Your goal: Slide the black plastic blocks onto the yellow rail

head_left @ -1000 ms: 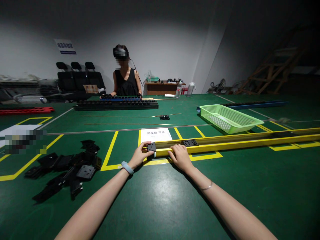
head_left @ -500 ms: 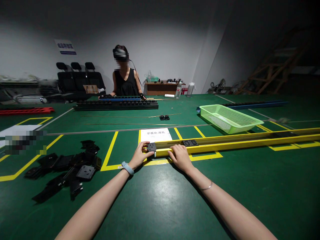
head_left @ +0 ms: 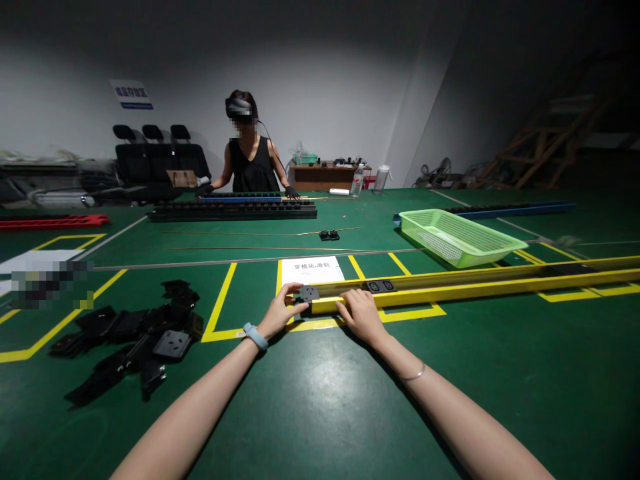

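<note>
Currently: black socket module (head_left: 309, 293) at open left end of yellow rail (head_left: 475, 285), partly entered, not fully slid in. Left hand (head_left: 280, 312) grip closed on module, pinching it at rail mouth. Right hand (head_left: 361, 313) flat on rail, fingers pressing, holding nothing. Two modules (head_left: 380, 286) already seated further along rail. Judging progress: early. Pile of loose modules (head_left: 135, 337) remains on tabletop (head_left: 310, 393) at left. Green basket (head_left: 457, 238) beyond rail.

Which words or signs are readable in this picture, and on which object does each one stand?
White paper sheet on the table: "穿模块-滑轨"; the smaller line beneath is too small to read.
Wall sign: characters too blurred to read.
Blurred patch at left: unreadable.
</note>
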`<action>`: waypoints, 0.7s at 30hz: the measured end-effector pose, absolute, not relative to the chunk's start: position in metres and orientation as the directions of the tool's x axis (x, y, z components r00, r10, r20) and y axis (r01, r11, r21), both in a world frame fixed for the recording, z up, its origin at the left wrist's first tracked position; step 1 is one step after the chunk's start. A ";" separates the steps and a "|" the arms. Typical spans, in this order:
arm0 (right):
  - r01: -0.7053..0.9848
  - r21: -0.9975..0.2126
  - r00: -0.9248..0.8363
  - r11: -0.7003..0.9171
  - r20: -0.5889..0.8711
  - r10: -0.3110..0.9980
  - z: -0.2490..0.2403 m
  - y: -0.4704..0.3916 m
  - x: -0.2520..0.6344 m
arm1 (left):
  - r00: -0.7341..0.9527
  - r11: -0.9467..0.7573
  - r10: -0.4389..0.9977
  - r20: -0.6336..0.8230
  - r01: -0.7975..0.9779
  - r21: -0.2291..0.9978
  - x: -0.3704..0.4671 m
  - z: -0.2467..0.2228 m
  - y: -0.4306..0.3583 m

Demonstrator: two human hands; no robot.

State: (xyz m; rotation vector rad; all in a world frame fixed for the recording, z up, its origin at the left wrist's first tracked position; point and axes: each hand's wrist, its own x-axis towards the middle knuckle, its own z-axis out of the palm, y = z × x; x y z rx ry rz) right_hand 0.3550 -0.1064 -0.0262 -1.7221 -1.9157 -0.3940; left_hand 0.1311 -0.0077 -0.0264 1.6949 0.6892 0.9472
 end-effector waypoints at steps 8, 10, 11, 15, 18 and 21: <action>0.973 -0.166 -0.044 0.160 0.547 0.836 -0.025 -0.107 0.355 | 0.562 -0.323 0.777 0.283 -0.029 0.946 0.131 -0.028 -0.007; 0.967 -0.176 -0.048 0.182 0.578 0.815 -0.023 -0.109 0.353 | 0.578 -0.310 0.767 0.279 -0.047 0.950 0.131 -0.028 -0.008; 0.964 -0.176 -0.058 0.201 0.596 0.801 -0.022 -0.110 0.352 | 0.585 -0.304 0.763 0.276 -0.053 0.951 0.131 -0.028 -0.008; 0.937 -0.138 -0.169 0.320 0.623 0.764 -0.019 -0.113 0.343 | 0.601 -0.282 0.754 0.264 -0.067 0.957 0.131 -0.027 -0.008; 0.909 -0.102 -0.273 0.403 0.584 0.764 -0.016 -0.113 0.336 | 0.609 -0.277 0.748 0.265 -0.076 0.958 0.131 -0.027 -0.009; 0.883 -0.085 -0.349 0.462 0.541 0.765 -0.014 -0.113 0.332 | 0.614 -0.270 0.744 0.265 -0.086 0.959 0.132 -0.026 -0.010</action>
